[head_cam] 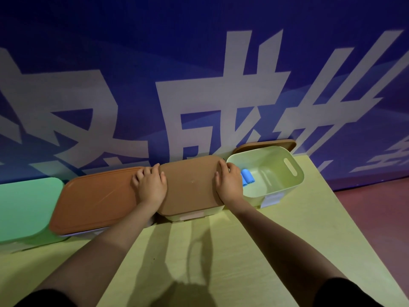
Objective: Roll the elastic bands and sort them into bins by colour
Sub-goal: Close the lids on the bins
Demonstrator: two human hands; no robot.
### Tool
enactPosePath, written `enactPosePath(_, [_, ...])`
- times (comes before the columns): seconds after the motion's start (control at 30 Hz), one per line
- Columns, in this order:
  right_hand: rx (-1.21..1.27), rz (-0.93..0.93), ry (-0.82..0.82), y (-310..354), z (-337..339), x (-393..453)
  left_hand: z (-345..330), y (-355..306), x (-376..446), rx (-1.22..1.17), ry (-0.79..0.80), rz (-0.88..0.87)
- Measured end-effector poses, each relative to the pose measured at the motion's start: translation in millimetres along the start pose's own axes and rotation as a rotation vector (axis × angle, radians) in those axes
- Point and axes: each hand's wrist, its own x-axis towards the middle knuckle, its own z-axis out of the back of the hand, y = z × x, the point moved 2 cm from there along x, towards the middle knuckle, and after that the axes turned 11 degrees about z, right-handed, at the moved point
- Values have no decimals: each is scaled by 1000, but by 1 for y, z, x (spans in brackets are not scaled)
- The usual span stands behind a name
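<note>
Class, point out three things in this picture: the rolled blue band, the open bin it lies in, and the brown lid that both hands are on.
rolled blue band point(247, 176), head view, middle of the roll.
open bin point(297, 173), head view, right wall.
brown lid point(190, 185), head view, bare top between the hands.

My table point(287, 240) is a pale yellow-green with a faint grain. The middle bin point(192, 214) is cream under a plain tan-brown lid point(190, 185); the lid to its left point(97, 196) is a warmer orange-brown. The far-left lid point(24, 207) is mint green. The open bin point(294, 171) is a light yellowish green inside and out, and a bright blue roll point(247, 176) lies in it (the only blue on the table). Another brown lid point(265, 144) leans behind it. The wall point(132, 41) is deep blue with big greyish-white characters. My sleeves point(345, 293) are black.
</note>
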Motion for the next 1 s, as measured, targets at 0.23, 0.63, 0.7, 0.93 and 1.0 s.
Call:
enactPosePath(0.23, [14, -19, 14, 2, -5, 12, -1, -1, 22, 33, -47, -25])
enactPosePath(0.63, [-237, -17, 163, 6, -13, 11, -22, -18, 20, 107, -52, -195])
enactPosePath(0.7, [-233, -4, 181, 5, -14, 12, -28, -26, -1, 67, -47, -323])
enactPosePath(0.93, [-195, -6, 196, 5, -12, 14, -29, -30, -16, 39, 30, -372])
enactPosePath(1.0, [-195, -9, 195, 6, -11, 13, -28, -29, -17, 26, 46, -372])
